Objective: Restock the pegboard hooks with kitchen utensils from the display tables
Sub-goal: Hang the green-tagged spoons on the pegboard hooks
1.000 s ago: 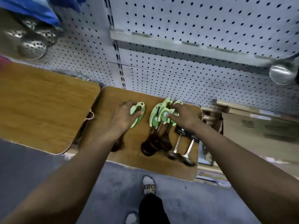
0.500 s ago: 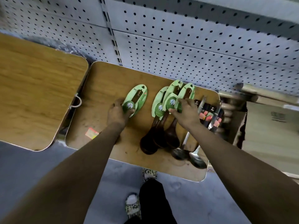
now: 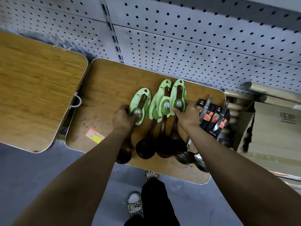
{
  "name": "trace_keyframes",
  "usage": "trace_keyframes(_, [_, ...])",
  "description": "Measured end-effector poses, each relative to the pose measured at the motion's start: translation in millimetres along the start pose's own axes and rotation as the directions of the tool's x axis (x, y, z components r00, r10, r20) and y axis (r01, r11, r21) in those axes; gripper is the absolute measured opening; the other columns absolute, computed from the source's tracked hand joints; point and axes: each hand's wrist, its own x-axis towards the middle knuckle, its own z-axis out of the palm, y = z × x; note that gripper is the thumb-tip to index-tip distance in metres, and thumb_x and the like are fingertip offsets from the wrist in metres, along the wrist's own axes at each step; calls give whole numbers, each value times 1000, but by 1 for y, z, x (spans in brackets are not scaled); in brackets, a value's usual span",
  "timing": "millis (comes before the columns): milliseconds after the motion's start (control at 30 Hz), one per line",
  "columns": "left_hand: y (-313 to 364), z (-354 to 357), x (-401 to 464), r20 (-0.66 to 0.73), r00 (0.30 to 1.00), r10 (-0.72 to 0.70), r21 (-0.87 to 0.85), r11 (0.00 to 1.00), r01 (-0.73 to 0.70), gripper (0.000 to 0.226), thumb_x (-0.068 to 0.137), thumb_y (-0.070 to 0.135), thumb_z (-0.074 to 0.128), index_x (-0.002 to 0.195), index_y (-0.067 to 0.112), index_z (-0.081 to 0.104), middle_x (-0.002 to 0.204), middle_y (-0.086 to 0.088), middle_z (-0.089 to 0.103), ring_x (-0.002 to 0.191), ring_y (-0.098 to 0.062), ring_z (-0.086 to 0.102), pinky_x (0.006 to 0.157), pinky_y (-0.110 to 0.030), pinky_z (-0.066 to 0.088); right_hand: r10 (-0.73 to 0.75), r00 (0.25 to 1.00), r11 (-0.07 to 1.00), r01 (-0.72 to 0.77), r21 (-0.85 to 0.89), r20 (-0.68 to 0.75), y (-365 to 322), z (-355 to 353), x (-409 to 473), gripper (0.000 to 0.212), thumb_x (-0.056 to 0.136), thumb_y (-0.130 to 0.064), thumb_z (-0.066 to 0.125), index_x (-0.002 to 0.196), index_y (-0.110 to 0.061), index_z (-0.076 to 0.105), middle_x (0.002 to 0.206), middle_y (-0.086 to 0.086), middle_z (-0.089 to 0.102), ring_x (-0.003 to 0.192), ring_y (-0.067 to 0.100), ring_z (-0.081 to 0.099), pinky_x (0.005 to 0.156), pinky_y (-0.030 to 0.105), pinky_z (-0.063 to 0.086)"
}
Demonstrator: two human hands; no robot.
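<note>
- Dark wooden ladles (image 3: 162, 134) on green oval cards are lying mid-bench (image 3: 105, 88), bowls pointing toward the near edge.
- Left hand (image 3: 123, 119) is closing on a separate carded ladle (image 3: 140, 106).
- Right hand (image 3: 187, 114) is pinching the rightmost green card (image 3: 178, 97).
- Steel ladles in black packaging (image 3: 211, 115) are lying along the bench's right edge.

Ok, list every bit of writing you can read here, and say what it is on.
None reads clearly.
Green oval cards on the dark wooden ladles: round logo and characters, blurred.
Black cards on the steel utensils: white print, too small.
Red and yellow sticker on the wooden table: blurred.
Cardboard box: illegible print.
</note>
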Motion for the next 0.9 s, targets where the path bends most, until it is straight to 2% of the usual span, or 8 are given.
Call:
trace_keyframes(167, [-3, -8, -6, -44, 999, -30, -57, 998, 27, 52, 69, 40, 84, 108, 10, 67, 106, -13, 65, 96, -30, 62, 74, -28, 43, 143, 990, 989, -142, 50, 2, -4, 6, 3, 73, 80, -42, 79, 135, -5, 48, 135, 17, 58, 122, 35, 57, 98, 39, 49])
trace_keyframes(267, [-6, -14, -10, -1, 996, -87, -279, 957, 83, 43, 71, 33, 85, 101, 11, 64, 96, -7, 68, 91, -26, 65, 77, -33, 53, 200, 980, 974, -198, 107, -3, -6, 6, 4, 72, 77, -40, 83, 130, -2, 51, 127, 16, 63, 117, 33, 61, 88, 34, 49])
trace_keyframes(367, [-5, -21, -17, 65, 994, -83, -490, 866, 104, 35, 71, 22, 86, 94, 12, 61, 92, -6, 70, 90, -25, 69, 78, -37, 59, 198, 980, 971, -196, 136, -1, -10, 4, 0, 65, 73, -42, 86, 122, -5, 65, 119, 14, 69, 108, 30, 66, 78, 27, 49])
trace_keyframes(467, [-4, -28, -23, 88, 994, -65, -574, 812, 104, 31, 71, 16, 85, 90, 12, 60, 91, -6, 71, 91, -26, 70, 80, -40, 59, 164, 985, 982, -157, 109, -58, -12, 3, -6, 72, 69, -47, 86, 127, -12, 60, 131, 17, 59, 121, 34, 57, 94, 37, 51])
trace_keyframes(533, [-1, -33, -28, 93, 995, -46, -604, 791, 94, 30, 71, 15, 85, 87, 13, 60, 92, -8, 72, 93, -28, 70, 84, -45, 58, 145, 987, 981, -134, 142, -73, -14, 0, -11, 69, 77, -39, 83, 133, -12, 53, 137, 17, 55, 126, 34, 53, 98, 36, 46])
trace_keyframes(633, [6, -43, -39, 91, 996, -2, -619, 783, 58, 27, 74, 11, 82, 86, 14, 58, 91, -8, 71, 92, -28, 70, 84, -44, 58, 94, 995, 950, -78, 303, -38, -17, -8, -23, 52, 90, -26, 73, 132, -8, 49, 127, 13, 65, 118, 31, 61, 99, 37, 49])
trace_keyframes(767, [17, -62, -60, 88, 995, 47, -621, 784, 17, 27, 76, 11, 81, 94, 10, 61, 94, -10, 72, 92, -29, 71, 82, -43, 59, 3, 1000, 901, 6, 435, -20, -25, -30, -51, 38, 98, -22, 62, 127, -5, 46, 122, 9, 65, 116, 28, 60, 101, 36, 47])
trace_keyframes(900, [37, -85, -96, 93, 989, 113, -643, 766, -26, 33, 79, 12, 79, 105, 4, 61, 97, -11, 73, 92, -26, 72, 76, -36, 60, -67, 998, 858, 64, 509, -14, -33, -64, -88, 32, 100, -21, 57, 127, -9, 45, 118, 4, 64, 116, 27, 61, 104, 48, 48])
